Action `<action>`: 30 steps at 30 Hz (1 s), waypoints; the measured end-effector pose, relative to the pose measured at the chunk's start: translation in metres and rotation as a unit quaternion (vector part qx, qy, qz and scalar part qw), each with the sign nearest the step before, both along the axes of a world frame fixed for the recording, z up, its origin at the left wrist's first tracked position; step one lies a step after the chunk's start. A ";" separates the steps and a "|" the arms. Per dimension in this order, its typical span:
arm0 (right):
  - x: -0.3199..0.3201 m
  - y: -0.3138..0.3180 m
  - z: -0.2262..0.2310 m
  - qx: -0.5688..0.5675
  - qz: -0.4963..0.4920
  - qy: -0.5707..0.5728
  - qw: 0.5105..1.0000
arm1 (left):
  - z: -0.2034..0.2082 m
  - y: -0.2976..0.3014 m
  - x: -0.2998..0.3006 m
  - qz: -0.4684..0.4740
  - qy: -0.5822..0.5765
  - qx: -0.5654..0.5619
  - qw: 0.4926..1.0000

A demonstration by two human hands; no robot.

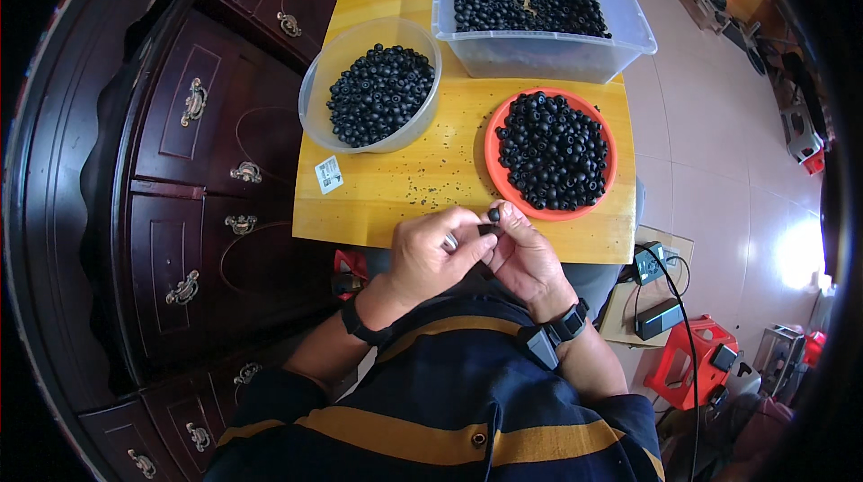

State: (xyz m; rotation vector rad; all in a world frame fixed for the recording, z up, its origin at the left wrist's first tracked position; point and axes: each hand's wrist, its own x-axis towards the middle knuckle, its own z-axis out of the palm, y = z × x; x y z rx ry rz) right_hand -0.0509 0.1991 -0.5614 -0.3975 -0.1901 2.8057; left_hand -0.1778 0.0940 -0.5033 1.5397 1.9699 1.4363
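Pinching one small black bead (493,214) between both thumbs and fingertips, left hand (436,253) and right hand (526,253) meet at the wooden table's (404,185) near edge, beside the orange plate (493,163) heaped with beads, within easy reach

The person wore a dark navy top with mustard-yellow horizontal stripes and a small round button at the front. A black band sat on the left wrist (358,324), and a black strap with a small dark grey box clipped to it sat on the right wrist (559,331). A silver ring (449,241) showed on one finger of the left hand (430,254).
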 end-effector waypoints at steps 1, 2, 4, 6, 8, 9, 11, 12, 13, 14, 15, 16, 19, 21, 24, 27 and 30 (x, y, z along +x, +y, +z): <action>0.000 0.000 0.001 -0.001 0.000 -0.001 1.000 | 0.006 -0.001 -0.006 -0.003 0.004 -0.052 0.999; 0.001 0.000 0.002 -0.008 0.005 -0.001 1.000 | 0.009 0.000 -0.011 -0.007 0.008 -0.104 0.995; 0.001 -0.001 0.003 -0.016 0.012 -0.001 1.000 | 0.007 0.002 -0.016 -0.003 0.003 -0.141 0.990; 0.001 -0.003 -0.002 -0.028 0.017 -0.002 0.999 | 0.008 0.004 -0.018 -0.024 0.025 -0.151 0.988; 0.000 -0.003 -0.002 -0.027 0.021 0.000 0.999 | 0.006 0.003 -0.019 -0.026 0.023 -0.156 0.987; 0.000 -0.004 -0.002 -0.025 0.025 0.002 0.999 | 0.005 0.003 -0.020 -0.028 0.021 -0.160 0.987; 0.001 -0.004 -0.002 -0.022 0.026 0.004 0.999 | 0.002 0.003 -0.020 -0.032 0.028 -0.142 0.989; 0.001 -0.004 -0.003 -0.018 0.029 0.008 0.999 | 0.001 0.004 -0.019 -0.036 0.036 -0.124 0.991; 0.001 -0.004 -0.002 -0.018 0.029 0.007 0.999 | 0.001 0.004 -0.019 -0.035 0.035 -0.124 0.991; 0.001 -0.004 -0.001 -0.009 0.033 -0.003 0.999 | 0.003 0.004 -0.018 -0.037 0.038 -0.130 0.990; 0.000 -0.004 0.001 0.001 0.036 -0.013 0.999 | 0.004 0.004 -0.018 -0.038 0.042 -0.136 0.989; 0.000 -0.004 0.002 0.001 0.037 -0.013 0.999 | 0.003 0.004 -0.017 -0.037 0.041 -0.136 0.989; -0.001 -0.005 0.004 0.010 0.034 -0.015 0.999 | 0.001 0.003 -0.017 -0.036 0.038 -0.131 0.990; -0.001 -0.005 0.001 0.014 0.037 -0.011 0.999 | 0.000 0.003 -0.017 -0.032 0.048 -0.132 0.990; 0.000 -0.006 0.000 0.015 0.040 -0.004 0.999 | 0.001 0.002 -0.016 -0.029 0.049 -0.133 0.989; 0.000 -0.006 -0.001 0.030 0.039 0.007 0.999 | 0.001 0.003 -0.016 -0.026 0.055 -0.131 0.989; -0.001 -0.004 0.006 0.037 0.040 0.016 0.998 | 0.003 0.002 -0.017 -0.029 0.059 -0.138 0.988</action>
